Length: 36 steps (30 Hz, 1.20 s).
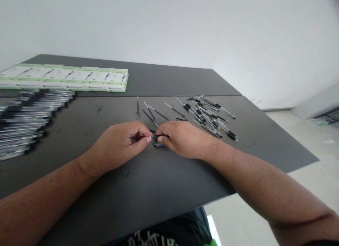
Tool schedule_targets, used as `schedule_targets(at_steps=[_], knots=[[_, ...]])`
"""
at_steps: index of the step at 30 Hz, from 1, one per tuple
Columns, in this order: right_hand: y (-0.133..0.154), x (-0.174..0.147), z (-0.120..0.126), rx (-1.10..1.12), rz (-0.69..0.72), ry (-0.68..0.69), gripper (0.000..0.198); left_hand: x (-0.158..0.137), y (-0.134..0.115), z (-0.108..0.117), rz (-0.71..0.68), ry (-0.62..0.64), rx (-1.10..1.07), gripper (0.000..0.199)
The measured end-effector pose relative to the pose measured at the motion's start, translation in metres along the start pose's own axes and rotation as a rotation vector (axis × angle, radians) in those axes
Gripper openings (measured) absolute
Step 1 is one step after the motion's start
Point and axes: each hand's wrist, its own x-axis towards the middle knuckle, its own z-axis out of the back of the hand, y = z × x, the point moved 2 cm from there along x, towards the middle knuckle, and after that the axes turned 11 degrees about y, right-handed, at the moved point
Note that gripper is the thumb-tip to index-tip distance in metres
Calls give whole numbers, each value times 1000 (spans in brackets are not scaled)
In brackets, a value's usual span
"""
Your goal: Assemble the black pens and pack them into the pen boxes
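Pen (156,136) lies sideways between two grips; left hand (126,139) pinches its pale tip; right hand (183,138) grasps its dark body (the back end is hidden).

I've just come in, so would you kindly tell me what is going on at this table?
A person is handling a black pen with both bare hands over a dark table. The left hand pinches its tip, while the right hand grips its dark part. Loose pen refills lie just beyond the hands, and a pile of clear pens lies to the right. More pens lie at the left, nearer than the green-and-white boxes.
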Motion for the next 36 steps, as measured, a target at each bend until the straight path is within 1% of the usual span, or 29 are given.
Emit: schedule_targets(at_steps=[2, 6, 8, 11, 15, 18, 22, 25, 27, 28, 31, 33, 36], knots=[[0, 0, 0, 1, 18, 5, 22, 0, 0, 0, 1, -1, -2, 20], [-1, 0, 1, 42, -18, -41, 17, 0, -1, 0, -15, 6, -3, 19], [-1, 0, 1, 17, -28, -26, 14, 0, 0, 0, -20, 10, -2, 19], [0, 0, 1, -19, -1, 10, 20, 1, -1, -1, -16, 7, 3, 19], [1, 0, 3, 43, -15, -24, 16, 1, -3, 0, -7, 21, 7, 20], [1, 0, 3, 24, -34, -12, 14, 1, -4, 0, -1, 23, 2, 21], [2, 0, 2, -9, 4, 9, 21, 1, -2, 0, 9, 22, 2, 21], [2, -1, 3, 40, -17, -14, 20, 1, -1, 0, -6, 20, 4, 19], [2, -1, 3, 35, -33, -10, 17, 2, -1, 0, -21, 22, 3, 19], [2, -1, 3, 17, -29, 1, 16, 2, -2, 0, -25, 22, 1, 19], [1, -1, 1, -18, 3, 24, 21, 2, -2, 0, -30, 20, -6, 19], [1, -1, 1, 11, 14, 9, 19, 2, -2, 0, -19, 16, -7, 18], [0, -2, 2, 42, -6, -12, 18, 1, -1, 0, -4, 26, -9, 18]])
